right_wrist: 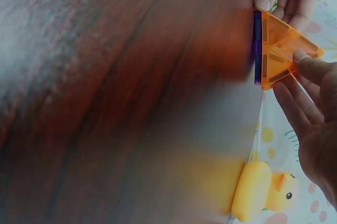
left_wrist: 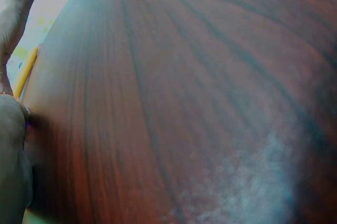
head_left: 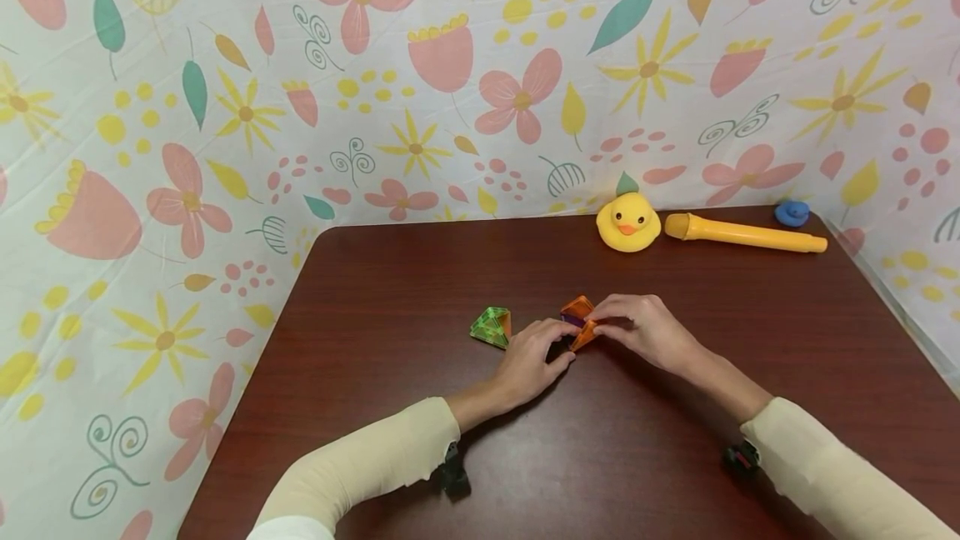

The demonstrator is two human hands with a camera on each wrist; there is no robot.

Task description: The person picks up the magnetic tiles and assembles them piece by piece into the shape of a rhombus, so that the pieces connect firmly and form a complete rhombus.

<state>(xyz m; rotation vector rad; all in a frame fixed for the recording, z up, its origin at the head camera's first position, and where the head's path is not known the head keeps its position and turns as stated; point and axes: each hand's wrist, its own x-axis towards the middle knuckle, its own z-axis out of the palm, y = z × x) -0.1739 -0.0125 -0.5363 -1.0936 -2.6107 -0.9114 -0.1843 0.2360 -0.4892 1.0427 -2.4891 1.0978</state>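
Between the two hands, orange triangular magnetic tiles [right_wrist: 279, 42] stand on a purple magnetic tile [right_wrist: 258, 50] lying on the table. My right hand [head_left: 656, 332] pinches the tip of an orange triangle between thumb and fingers, clearest in the right wrist view. From the left, my left hand [head_left: 528, 365] holds the near lower corner of the same piece with its thumb and fingertips. Its palm hides part of the piece in the head view. Just left of that hand sits a green tile shape [head_left: 491, 327] with an orange face, partly covered by the hand.
The dark brown table [head_left: 390, 273] meets a floral cloth backdrop. Along its back right edge are a yellow rubber duck [head_left: 628, 223], a yellow-orange stick-shaped toy [head_left: 750, 233] with a rounded end, and a small blue toy [head_left: 792, 213].
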